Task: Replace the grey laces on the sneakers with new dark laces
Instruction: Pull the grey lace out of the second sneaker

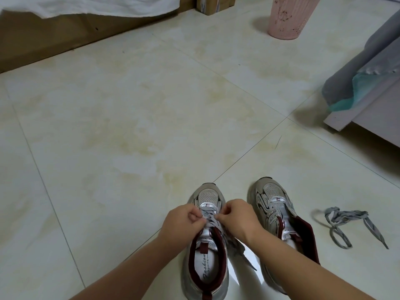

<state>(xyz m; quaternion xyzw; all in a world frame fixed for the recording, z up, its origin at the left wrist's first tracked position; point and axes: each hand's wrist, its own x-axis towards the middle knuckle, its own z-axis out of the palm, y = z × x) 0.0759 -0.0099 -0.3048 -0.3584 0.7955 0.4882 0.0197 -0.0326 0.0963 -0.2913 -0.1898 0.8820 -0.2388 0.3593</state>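
Both hands pinch the grey lace [208, 220] on the left sneaker [205, 245]: left hand [184, 221], right hand [236, 217]. A hard tug may jam it in the eyelets. The right sneaker [279, 217] stands bare; its pulled lace [348, 224] lies on the floor [129, 126] beside it.

Both forearms reach forward and converge. The left hand [184, 219] has its fingers curled, thumb and fingertips pinching just beside the right hand [234, 217], which pinches likewise, knuckles up, wrist bent slightly inward.
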